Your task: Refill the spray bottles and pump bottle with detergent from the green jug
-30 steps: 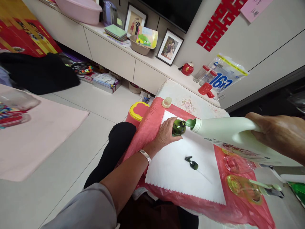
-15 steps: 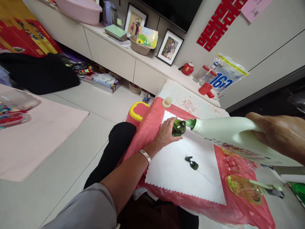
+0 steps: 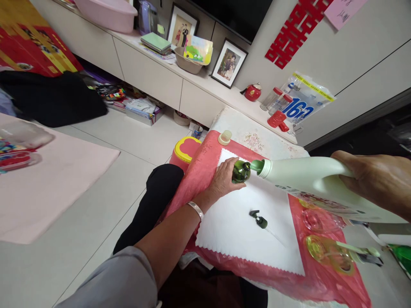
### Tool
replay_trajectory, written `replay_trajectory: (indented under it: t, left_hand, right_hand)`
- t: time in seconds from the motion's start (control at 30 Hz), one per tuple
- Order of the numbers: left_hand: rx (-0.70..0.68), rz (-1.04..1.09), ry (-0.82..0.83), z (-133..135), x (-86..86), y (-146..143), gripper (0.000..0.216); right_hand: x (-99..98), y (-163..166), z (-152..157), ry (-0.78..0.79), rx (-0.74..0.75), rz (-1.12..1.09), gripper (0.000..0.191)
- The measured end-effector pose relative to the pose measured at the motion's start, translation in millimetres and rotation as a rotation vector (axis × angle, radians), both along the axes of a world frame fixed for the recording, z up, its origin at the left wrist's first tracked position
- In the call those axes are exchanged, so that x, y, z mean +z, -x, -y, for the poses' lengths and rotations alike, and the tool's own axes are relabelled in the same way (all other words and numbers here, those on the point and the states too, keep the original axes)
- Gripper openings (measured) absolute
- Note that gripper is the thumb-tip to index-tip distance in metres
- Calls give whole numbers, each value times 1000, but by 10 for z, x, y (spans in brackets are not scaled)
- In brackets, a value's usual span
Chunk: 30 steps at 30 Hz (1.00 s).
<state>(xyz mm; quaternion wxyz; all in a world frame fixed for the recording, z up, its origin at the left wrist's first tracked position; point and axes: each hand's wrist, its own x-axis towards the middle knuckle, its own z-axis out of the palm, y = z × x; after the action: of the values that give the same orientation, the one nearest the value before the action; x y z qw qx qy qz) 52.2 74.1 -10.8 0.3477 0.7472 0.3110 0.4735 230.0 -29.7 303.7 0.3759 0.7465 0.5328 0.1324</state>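
Observation:
My left hand (image 3: 226, 176) is wrapped around a dark green bottle (image 3: 241, 172) that stands on a white scallop-edged mat (image 3: 237, 235). By its handle, my right hand (image 3: 375, 179) grips a large pale green jug (image 3: 308, 171), tilted nearly level. The jug's uncapped spout is right at the mouth of the green bottle; I cannot tell whether liquid is flowing. On the mat lies a dark green pump head (image 3: 259, 220) with a thin clear tube. A pale cap (image 3: 224, 137) sits at the far left corner of the red plastic sheet (image 3: 205, 149).
A yellow clear bottle (image 3: 330, 254) and a pink clear bottle (image 3: 321, 220) lie on the sheet's right side. A red and yellow stool (image 3: 186, 149) stands left of the table. Behind runs a low cabinet (image 3: 147, 77) with photo frames, a basin and jars.

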Motion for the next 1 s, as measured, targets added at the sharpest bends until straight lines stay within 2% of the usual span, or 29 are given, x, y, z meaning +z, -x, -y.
replay_trajectory:
  t: [0.27, 0.6, 0.8, 1.0]
  left_hand:
    - [4, 2, -7, 4, 12, 8, 97]
    - [2, -3, -4, 7, 11, 7, 98]
    - [-7, -5, 7, 6, 39, 14, 98]
    - [-8, -8, 14, 10, 63, 23, 98]
  right_hand:
    - [4, -69, 11, -31, 28, -38, 3]
    - [3, -5, 5, -17, -15, -26, 4]
    - [-6, -57, 24, -50, 38, -62, 3]
    - [-6, -13, -1, -34, 9, -45, 3]
